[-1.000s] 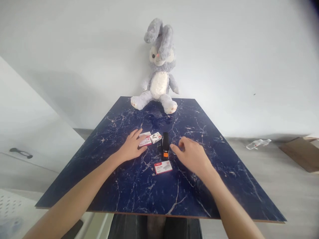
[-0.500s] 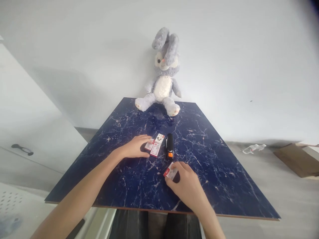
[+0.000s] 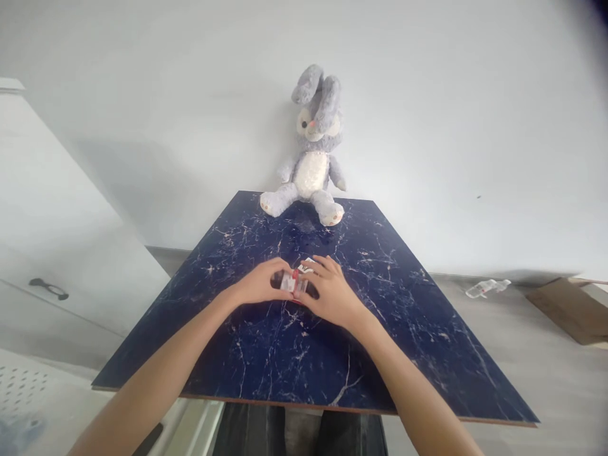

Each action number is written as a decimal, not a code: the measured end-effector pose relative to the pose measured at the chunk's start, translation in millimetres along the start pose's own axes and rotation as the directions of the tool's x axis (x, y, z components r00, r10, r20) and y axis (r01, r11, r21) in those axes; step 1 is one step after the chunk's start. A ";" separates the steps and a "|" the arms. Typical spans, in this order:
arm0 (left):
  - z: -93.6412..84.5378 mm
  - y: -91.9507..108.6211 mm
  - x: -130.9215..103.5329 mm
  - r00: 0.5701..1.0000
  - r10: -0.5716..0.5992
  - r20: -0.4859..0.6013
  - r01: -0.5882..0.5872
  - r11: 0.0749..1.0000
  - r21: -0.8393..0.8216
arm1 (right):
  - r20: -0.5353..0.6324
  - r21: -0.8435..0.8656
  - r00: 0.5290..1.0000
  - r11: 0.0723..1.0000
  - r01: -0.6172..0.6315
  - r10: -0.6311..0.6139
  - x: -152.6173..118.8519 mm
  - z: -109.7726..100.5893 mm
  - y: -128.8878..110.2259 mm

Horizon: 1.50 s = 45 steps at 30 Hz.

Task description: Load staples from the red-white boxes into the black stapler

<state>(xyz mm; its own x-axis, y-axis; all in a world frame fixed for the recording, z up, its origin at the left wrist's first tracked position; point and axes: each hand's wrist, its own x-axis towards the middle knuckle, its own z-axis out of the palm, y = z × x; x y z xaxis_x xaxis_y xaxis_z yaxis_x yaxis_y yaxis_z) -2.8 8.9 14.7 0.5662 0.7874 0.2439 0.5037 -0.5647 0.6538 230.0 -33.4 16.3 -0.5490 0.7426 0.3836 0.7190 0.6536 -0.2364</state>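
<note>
My left hand [image 3: 261, 282] grips a small red-and-white box [image 3: 287, 282] between thumb and fingers, near the middle of the blue table. Against its right side sits a second small red-and-white box [image 3: 301, 288], pinched by my right hand [image 3: 335, 294]. Part of another white printed box [image 3: 308, 265] shows beyond the right fingertips, apparently lying under or behind the held ones. The black stapler with an orange end, seen earlier, is hidden behind my right hand.
A grey plush rabbit [image 3: 313, 158] sits at the table's far edge against the wall. The dark blue marbled tabletop [image 3: 266, 354] has its front edge by my legs. A white cabinet [image 3: 57, 221] stands left; a plastic bottle [image 3: 487, 288] and a cardboard box [image 3: 570, 307] lie on the right floor.
My right hand has moved up and left with its small box, bringing it beside the box at my left hand. It now covers the stapler. The camera view has shifted slightly.
</note>
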 end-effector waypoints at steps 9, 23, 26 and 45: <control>22.4 4.6 -2.0 0.977 -0.116 0.180 0.140 0.982 -0.127 | 0.055 0.338 0.816 0.759 -0.557 0.575 -26.9 -4.0 46.5; 53.4 13.3 2.0 0.946 -0.222 0.235 0.313 0.810 -0.496 | 0.133 0.404 0.827 0.732 -0.549 0.546 -28.4 1.3 43.2; 53.0 13.0 3.6 0.942 -0.275 0.192 0.335 0.759 -0.558 | 0.132 0.417 0.826 0.726 -0.547 0.548 -28.2 1.8 43.6; 60.9 14.1 0.1 0.973 -0.232 0.002 0.225 0.943 -0.244 | 0.123 0.370 0.840 0.761 -0.533 0.528 -29.3 2.4 46.3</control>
<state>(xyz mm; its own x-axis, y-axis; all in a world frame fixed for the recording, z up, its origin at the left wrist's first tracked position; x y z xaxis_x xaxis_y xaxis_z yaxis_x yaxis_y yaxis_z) 44.1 -14.1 -19.6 0.4351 0.8964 0.0844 0.4438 -0.2951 0.8462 278.3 -24.5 -8.0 -0.1338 0.9871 0.0877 0.6819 0.1559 -0.7146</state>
